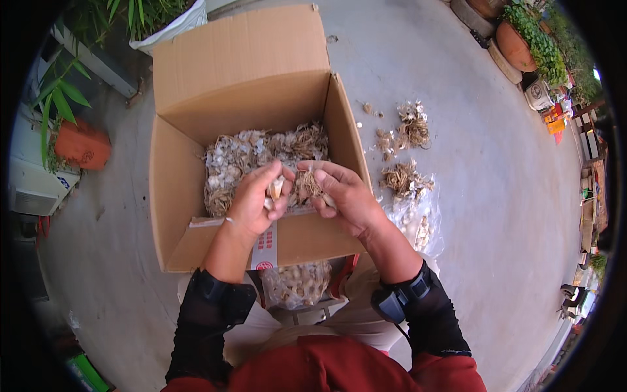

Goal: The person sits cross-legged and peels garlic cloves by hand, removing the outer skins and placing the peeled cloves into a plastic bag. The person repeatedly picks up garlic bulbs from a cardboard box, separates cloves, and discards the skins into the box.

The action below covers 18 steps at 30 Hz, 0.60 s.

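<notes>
My left hand holds a few garlic cloves against its fingers. Beside it, nearly touching, my right hand grips a root tuft of garlic, with a pale clove under its fingers. Both hands are over the near side of an open cardboard box. Inside the box lies a heap of garlic bulbs with dry roots and papery skins. A clear plastic bag of garlic sits below the box's near edge, between my legs.
On the concrete floor right of the box lie clumps of dry garlic roots and another clear plastic bag with garlic. A terracotta planter stands at the left. Potted plants line the upper right.
</notes>
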Tool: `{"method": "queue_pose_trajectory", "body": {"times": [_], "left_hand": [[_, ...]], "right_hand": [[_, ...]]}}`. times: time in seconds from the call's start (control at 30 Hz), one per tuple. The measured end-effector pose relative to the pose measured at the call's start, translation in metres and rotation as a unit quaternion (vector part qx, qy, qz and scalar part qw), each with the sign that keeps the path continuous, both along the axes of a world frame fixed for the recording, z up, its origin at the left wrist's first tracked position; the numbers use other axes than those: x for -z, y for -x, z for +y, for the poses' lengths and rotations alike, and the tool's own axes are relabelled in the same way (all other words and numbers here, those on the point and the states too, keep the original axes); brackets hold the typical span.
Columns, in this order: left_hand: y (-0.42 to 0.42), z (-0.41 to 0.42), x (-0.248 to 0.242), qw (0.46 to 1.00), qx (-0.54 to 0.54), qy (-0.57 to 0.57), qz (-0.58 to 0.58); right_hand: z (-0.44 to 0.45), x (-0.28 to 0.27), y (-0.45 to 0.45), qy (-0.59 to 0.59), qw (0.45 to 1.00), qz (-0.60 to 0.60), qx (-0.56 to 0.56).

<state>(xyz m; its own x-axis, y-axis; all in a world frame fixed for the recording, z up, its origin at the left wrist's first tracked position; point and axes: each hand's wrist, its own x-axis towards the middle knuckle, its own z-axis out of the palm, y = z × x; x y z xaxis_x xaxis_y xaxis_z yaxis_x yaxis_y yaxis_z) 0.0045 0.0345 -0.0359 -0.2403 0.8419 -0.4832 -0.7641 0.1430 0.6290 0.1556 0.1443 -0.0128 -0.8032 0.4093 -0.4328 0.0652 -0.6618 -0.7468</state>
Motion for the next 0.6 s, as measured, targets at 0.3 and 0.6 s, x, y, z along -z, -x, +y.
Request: {"method": "queue_pose_trajectory", "body": {"times": [0.3,0.6], "left_hand": [[-0.018,0.004,-0.018,0.913,0.108,-0.072,0.386],[-0.016,-0.003,-0.013,0.931,0.040,-0.086,0.354]], "right_hand": [[-0.001,-0.004,-0.008,-0.060,0.996,-0.064,-0.001],[0.008,0.007,-0.013,0.054,0.998,0.025,-0.016]]}}
